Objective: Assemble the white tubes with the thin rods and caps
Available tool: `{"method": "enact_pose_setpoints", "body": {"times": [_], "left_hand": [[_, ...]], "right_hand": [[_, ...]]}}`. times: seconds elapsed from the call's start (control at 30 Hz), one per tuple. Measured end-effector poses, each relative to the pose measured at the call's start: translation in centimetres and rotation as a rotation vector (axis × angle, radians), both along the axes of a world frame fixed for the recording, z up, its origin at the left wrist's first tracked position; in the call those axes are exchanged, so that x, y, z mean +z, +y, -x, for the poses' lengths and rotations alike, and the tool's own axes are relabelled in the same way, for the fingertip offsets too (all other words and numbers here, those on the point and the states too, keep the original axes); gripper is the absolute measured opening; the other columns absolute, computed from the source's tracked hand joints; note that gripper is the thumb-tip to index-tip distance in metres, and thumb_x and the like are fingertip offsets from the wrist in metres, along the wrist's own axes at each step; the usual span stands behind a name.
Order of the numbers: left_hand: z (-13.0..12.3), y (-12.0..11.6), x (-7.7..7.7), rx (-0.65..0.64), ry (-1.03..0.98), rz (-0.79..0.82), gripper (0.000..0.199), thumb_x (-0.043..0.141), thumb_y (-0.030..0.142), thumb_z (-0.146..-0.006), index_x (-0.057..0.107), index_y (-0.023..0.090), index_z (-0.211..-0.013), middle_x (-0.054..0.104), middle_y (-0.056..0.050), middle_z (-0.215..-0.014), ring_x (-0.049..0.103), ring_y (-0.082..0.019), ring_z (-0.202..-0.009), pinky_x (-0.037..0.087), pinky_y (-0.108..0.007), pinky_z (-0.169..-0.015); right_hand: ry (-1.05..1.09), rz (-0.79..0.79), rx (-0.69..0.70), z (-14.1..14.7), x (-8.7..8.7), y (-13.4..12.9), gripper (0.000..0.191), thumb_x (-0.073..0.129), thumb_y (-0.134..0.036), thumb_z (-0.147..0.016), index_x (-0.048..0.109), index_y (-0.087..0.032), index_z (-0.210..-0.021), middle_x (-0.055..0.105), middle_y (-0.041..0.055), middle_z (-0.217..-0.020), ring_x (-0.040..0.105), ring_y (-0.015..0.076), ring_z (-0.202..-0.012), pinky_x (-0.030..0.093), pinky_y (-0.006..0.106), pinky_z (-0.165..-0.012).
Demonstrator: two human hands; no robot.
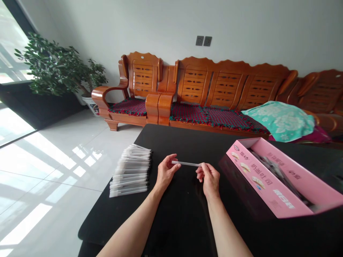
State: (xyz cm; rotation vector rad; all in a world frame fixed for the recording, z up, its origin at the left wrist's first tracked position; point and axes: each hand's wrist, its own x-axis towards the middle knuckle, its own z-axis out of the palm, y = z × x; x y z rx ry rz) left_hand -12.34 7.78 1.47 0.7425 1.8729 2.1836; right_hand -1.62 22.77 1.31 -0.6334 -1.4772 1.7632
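On my feed, my left hand (166, 172) and right hand (209, 178) pinch a clear tube (186, 164) by its ends, fingers half-curled, with a pen stack (131, 171) piled at nine o'clock and a pink box (264, 182) of dark contents at three o'clock.

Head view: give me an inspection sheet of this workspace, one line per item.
surface: glossy black table.
job's things: slim translucent plastic rod held between the hands; stack of clear pens with black tips on the left; open pink cardboard box holding dark items, unclear at this distance, on the right.
clutter: teal flowered cloth on the sofa, off the table.
hands: left hand and right hand each hold one end of the rod.
cables: nothing seen.
surroundings: carved wooden sofa, potted green plant, white tile floor.
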Motion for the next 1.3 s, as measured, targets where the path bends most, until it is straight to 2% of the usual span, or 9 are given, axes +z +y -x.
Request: {"method": "enact_pose_setpoints", "body": {"times": [0.07, 0.13, 0.3, 0.4, 0.53, 0.87, 1.1, 1.3], "left_hand": [[0.0, 0.2, -0.3, -0.118, -0.236, -0.146, 0.039, 0.076, 0.035, -0.075, 0.067, 0.015, -0.107, 0.066, -0.004, -0.083, 0.061, -0.013, -0.069, 0.050, -0.025, -0.065], [-0.1, 0.3, -0.4, -0.180, -0.382, -0.255, 0.032, 0.077, 0.034, -0.074, 0.069, 0.013, -0.097, 0.064, -0.002, -0.074, 0.058, -0.010, -0.063, 0.048, -0.022, -0.062], [0.1, 0.0, 0.0, -0.125, -0.479, -0.394, 0.027, 0.079, 0.031, -0.072, 0.071, 0.012, -0.090, 0.063, -0.001, -0.071, 0.058, -0.008, -0.064, 0.048, -0.020, -0.063], [0.0, 0.0, 0.2, -0.134, -0.485, -0.391, 0.030, 0.079, 0.033, -0.073, 0.071, 0.012, -0.092, 0.065, -0.003, -0.074, 0.059, -0.009, -0.066, 0.049, -0.021, -0.064], [-0.6, 0.2, 0.3, -0.265, -0.492, -0.327, 0.035, 0.076, 0.038, -0.076, 0.071, 0.008, -0.095, 0.067, -0.006, -0.073, 0.062, -0.012, -0.068, 0.051, -0.025, -0.067], [-0.6, 0.1, 0.2, -0.264, -0.476, -0.311, 0.038, 0.073, 0.044, -0.078, 0.066, 0.009, -0.094, 0.070, -0.010, -0.083, 0.065, -0.015, -0.069, 0.053, -0.028, -0.068], [-0.5, 0.1, 0.1, -0.222, -0.475, -0.293, 0.039, 0.073, 0.046, -0.077, 0.065, 0.010, -0.091, 0.069, -0.007, -0.076, 0.064, -0.013, -0.062, 0.052, -0.026, -0.064], [-0.5, 0.0, 0.0, -0.234, -0.448, -0.276, 0.041, 0.072, 0.048, -0.077, 0.066, 0.010, -0.091, 0.068, -0.007, -0.075, 0.064, -0.014, -0.064, 0.052, -0.027, -0.065]], "right_hand": [[0.014, 0.028, 0.020, 0.1, 0.1, -0.1, 0.035, 0.066, -0.050, -0.080, 0.063, -0.015, -0.081, 0.062, 0.0001, -0.058, 0.049, 0.0077, -0.040, 0.029, 0.017, -0.032], [0.012, 0.027, 0.054, 0.1, 0.1, -0.3, 0.036, 0.066, -0.051, -0.080, 0.063, -0.015, -0.081, 0.062, 0.0003, -0.058, 0.049, 0.0076, -0.039, 0.030, 0.017, -0.032], [-0.104, -0.084, 0.165, -0.2, 0.1, -0.7, 0.043, 0.057, -0.058, -0.085, 0.062, -0.016, -0.079, 0.061, 0.0013, -0.055, 0.049, 0.0083, -0.038, 0.029, 0.017, -0.030], [-0.190, -0.185, 0.217, -0.4, 0.2, -1.2, 0.048, 0.051, -0.062, -0.086, 0.059, -0.017, -0.074, 0.058, 0.0001, -0.052, 0.048, 0.0082, -0.036, 0.030, 0.017, -0.030], [-0.217, -0.256, 0.278, -0.6, 0.7, -2.2, 0.050, 0.048, -0.063, -0.088, 0.056, -0.017, -0.068, 0.054, -0.0016, -0.047, 0.043, 0.0064, -0.033, 0.031, 0.017, -0.032], [-0.196, -0.150, 0.373, -0.8, 1.5, -2.7, 0.047, 0.051, -0.060, -0.086, 0.058, -0.017, -0.069, 0.056, -0.0015, -0.050, 0.042, 0.0057, -0.034, 0.026, 0.016, -0.032], [-0.160, -0.098, 0.454, -0.8, 1.4, -2.7, 0.041, 0.060, -0.057, -0.081, 0.060, -0.016, -0.074, 0.058, -0.0012, -0.053, 0.047, 0.0075, -0.037, 0.029, 0.016, -0.032], [-0.198, -0.071, 0.454, -0.7, 1.1, -2.7, 0.047, 0.055, -0.062, -0.082, 0.060, -0.016, -0.073, 0.058, -0.0005, -0.050, 0.046, 0.0074, -0.033, 0.028, 0.016, -0.029]]}}
